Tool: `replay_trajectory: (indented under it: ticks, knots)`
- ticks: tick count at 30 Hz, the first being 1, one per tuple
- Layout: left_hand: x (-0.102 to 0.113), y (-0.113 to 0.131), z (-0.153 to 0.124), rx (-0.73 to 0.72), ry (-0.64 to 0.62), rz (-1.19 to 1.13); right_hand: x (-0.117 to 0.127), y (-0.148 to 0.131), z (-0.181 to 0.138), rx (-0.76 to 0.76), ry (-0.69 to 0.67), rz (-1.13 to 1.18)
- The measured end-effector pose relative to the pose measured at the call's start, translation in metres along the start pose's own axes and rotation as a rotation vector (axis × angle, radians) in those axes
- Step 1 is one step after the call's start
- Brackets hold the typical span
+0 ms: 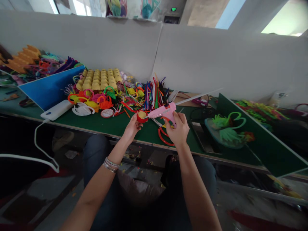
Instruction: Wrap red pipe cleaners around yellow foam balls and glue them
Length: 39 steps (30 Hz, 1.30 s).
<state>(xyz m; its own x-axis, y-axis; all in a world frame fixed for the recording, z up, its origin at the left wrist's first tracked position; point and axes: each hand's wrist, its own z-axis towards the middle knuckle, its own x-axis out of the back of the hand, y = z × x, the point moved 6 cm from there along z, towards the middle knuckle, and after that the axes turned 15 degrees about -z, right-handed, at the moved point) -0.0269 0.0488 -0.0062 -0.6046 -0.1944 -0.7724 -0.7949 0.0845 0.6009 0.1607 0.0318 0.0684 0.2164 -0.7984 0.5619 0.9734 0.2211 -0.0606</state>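
My left hand [132,129] holds a small round red piece with a yellowish inside [142,116] between thumb and fingers, above the front of the green table [106,125]. My right hand [178,130] is wrapped round the handle of a pink hot glue gun [165,111]. A long translucent glue stick [199,96] juts from the gun's back end. Its nozzle points left and meets the right edge of the red piece; whether they touch I cannot tell. Under the gun lie red-handled pliers [165,138] and scissors [157,122], partly hidden by it and my right hand.
A yellow egg tray [99,79] and colourful pipe-cleaner pieces [96,103] lie left of a bundle of pipe cleaners [155,94]. A white power bank [57,110] is left, a phone [204,136] right. Blue [53,86] and dark green boards [262,138] stand at the sides.
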Motion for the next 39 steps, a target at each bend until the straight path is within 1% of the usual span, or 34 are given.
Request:
replay_trajectory:
  ticks: [6, 11, 18, 22, 25, 28, 30, 32, 34, 36, 39]
  knots:
    - [0.001, 0.001, 0.0, -0.01, -0.007, -0.011, -0.001, 0.003, 0.0, -0.005, -0.024, -0.008]
    - [0.0, 0.002, -0.001, 0.0, -0.006, -0.048, 0.001, 0.004, 0.0, 0.013, 0.015, -0.021]
    - [0.0, 0.001, -0.001, 0.019, -0.014, -0.05, -0.001, 0.007, -0.002, -0.013, 0.01, -0.058]
    - [-0.001, 0.0, -0.002, 0.045, -0.018, -0.055, -0.001, 0.006, -0.004, 0.0, 0.044, -0.12]
    - [-0.002, 0.0, -0.002, 0.055, -0.021, -0.069, 0.002, 0.008, -0.006, 0.015, 0.1, -0.179]
    - [-0.004, -0.002, -0.003, 0.071, -0.033, -0.113, 0.006, 0.014, -0.005, -0.008, 0.15, -0.238]
    - [-0.005, -0.001, -0.003, 0.072, -0.048, -0.141, 0.007, 0.019, -0.003, -0.037, 0.149, -0.263]
    - [-0.005, 0.0, -0.003, 0.057, -0.068, -0.141, 0.006, 0.027, -0.001, -0.082, 0.125, -0.284]
    - [-0.005, 0.001, -0.003, 0.043, -0.083, -0.123, 0.0, 0.036, 0.0, -0.129, 0.07, -0.307]
    - [-0.004, 0.001, -0.002, 0.034, -0.087, -0.11, -0.011, 0.046, 0.0, -0.168, -0.03, -0.328]
    - [-0.002, 0.0, 0.0, 0.02, -0.09, -0.111, -0.037, 0.062, -0.006, -0.255, -0.238, -0.332]
